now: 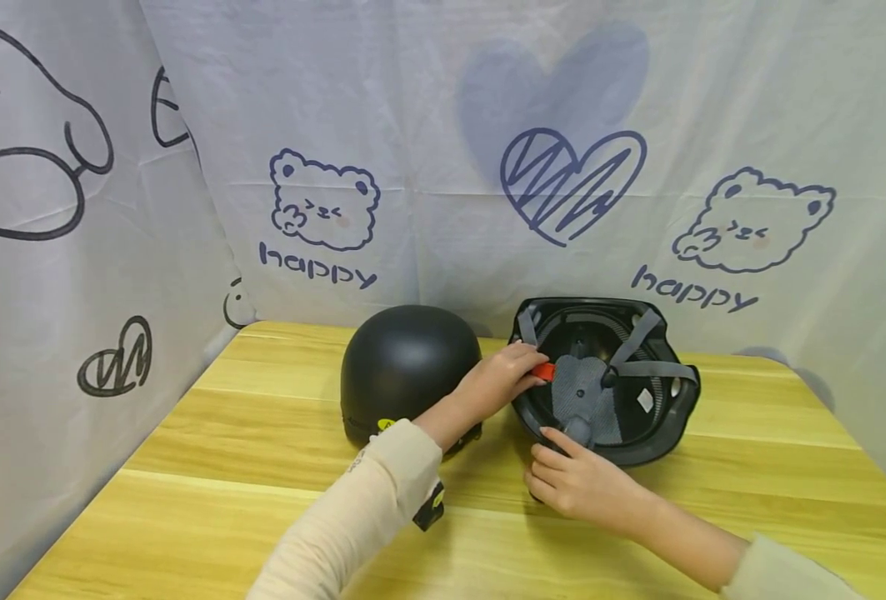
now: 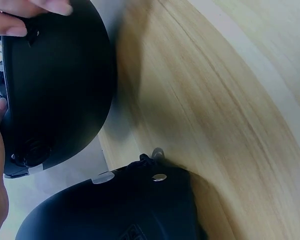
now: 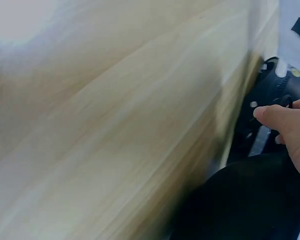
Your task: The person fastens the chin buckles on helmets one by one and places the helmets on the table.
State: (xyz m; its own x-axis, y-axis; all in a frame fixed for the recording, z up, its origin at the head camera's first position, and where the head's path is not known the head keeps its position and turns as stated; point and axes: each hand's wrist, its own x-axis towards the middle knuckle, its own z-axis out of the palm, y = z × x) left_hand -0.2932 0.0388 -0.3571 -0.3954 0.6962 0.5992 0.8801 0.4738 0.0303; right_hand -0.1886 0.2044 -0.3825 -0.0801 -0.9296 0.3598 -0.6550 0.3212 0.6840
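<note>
A black helmet leans on the table, its hollow side facing me, with a grey fabric pad and grey straps showing inside. My left hand reaches over its left rim and pinches a small red tab beside the pad. At the near rim, my right hand grips the helmet, fingers curled against the shell. The left wrist view shows the smooth outer shell, with fingertips on it at the top. In the right wrist view, the right thumb lies over dark parts and a grey strap.
A second black helmet stands dome up to the left, partly behind the left forearm. A black piece with a yellow mark lies near that sleeve. Behind the wooden table hangs a white printed cloth.
</note>
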